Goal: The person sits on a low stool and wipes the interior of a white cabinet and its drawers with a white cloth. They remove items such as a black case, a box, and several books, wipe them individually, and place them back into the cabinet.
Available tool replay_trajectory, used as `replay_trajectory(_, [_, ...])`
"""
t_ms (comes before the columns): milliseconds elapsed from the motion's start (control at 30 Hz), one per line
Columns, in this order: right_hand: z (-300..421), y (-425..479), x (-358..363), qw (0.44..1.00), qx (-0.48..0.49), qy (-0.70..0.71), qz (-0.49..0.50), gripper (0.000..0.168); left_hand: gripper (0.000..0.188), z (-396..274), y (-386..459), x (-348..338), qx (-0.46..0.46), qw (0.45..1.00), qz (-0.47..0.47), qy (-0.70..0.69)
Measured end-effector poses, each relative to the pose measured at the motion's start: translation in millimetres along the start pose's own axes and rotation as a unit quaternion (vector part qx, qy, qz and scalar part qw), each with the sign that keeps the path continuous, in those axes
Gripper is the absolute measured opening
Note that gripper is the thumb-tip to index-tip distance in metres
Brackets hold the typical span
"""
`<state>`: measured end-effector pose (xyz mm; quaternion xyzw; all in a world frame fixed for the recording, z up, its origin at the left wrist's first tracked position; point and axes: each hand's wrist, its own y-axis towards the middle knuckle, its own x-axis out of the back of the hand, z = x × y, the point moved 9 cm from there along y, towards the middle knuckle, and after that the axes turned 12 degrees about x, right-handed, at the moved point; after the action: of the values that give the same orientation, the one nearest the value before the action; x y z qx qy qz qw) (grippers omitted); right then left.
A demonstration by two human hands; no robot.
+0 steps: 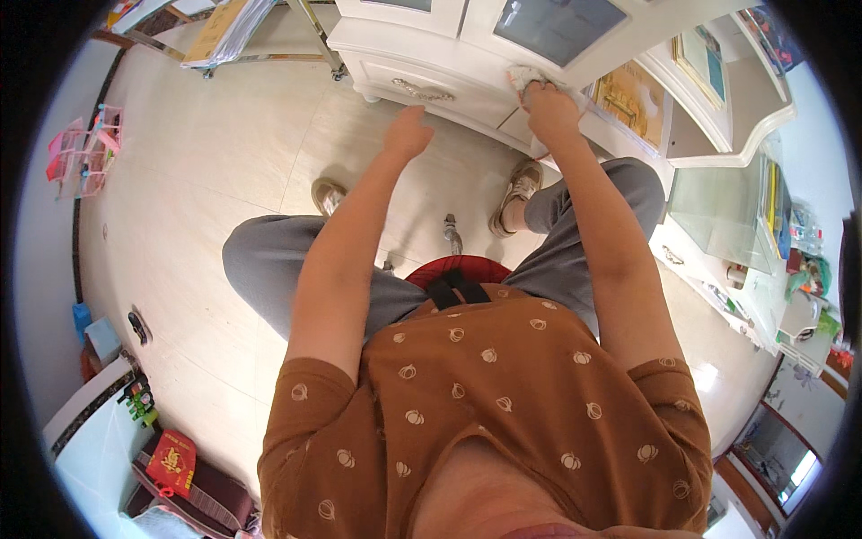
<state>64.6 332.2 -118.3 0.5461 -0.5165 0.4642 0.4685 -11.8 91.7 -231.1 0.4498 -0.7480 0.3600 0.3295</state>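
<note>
At the upper right of centre, my right hand (pixel 551 111) holds a light, patterned cloth (pixel 528 76) against the front of a white cabinet (pixel 475 81), below a door with a dark glass pane (pixel 559 27). Part of the cloth hangs below the hand. My left hand (pixel 409 131) is in front of the cabinet's lower drawer, just below its ornate metal handle (pixel 423 91) in the picture. It holds nothing that I can see, and its fingers are loosely bent.
Papers and a cardboard folder (pixel 214 30) lie on a wheeled metal rack at upper left. Books (pixel 700 64) stand in the cabinet's open shelf at right. A red stool (pixel 465 266) is beneath me. A pink plastic rack (pixel 87 151) stands by the left wall.
</note>
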Motion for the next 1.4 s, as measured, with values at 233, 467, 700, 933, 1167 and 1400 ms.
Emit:
replay_trajectory(233, [4.7, 0.3, 7.8, 1.0, 0.022, 0.003, -0.006, 0.023, 0.076, -12.3, 44.9, -39.2, 0.021, 0.993, 0.088, 0.079])
replay_trajectory(467, [3.3, 2.6, 2.5, 1.0, -0.013, -0.015, -0.014, 0.023, 0.055, -23.1, 37.7, -34.3, 0.028, 0.989, 0.065, 0.134])
replay_trajectory(700, [8.5, 5.1, 7.8, 0.999, 0.007, -0.038, -0.025, 0.02, 0.061, 16.5, -53.5, -32.7, 0.015, 0.984, 0.031, 0.176])
replay_trajectory(933, [9.1, 6.1, 8.8, 0.999, 0.001, -0.002, -0.044, 0.015, 0.051, 46.1, -116.0, -26.2, 0.041, 0.979, 0.058, 0.191])
replay_trajectory(1167, [12.7, 6.7, 8.6, 0.999, 0.032, 0.0, 0.02, 0.016, 0.061, 80.6, -139.7, -33.3, 0.085, 0.954, 0.144, 0.25])
replay_trajectory(1400, [0.0, -7.1, -0.7, 1.0, -0.015, 0.022, -0.002, 0.024, 0.065, 86.9, -168.4, -33.4, 0.13, 0.921, 0.226, 0.288])
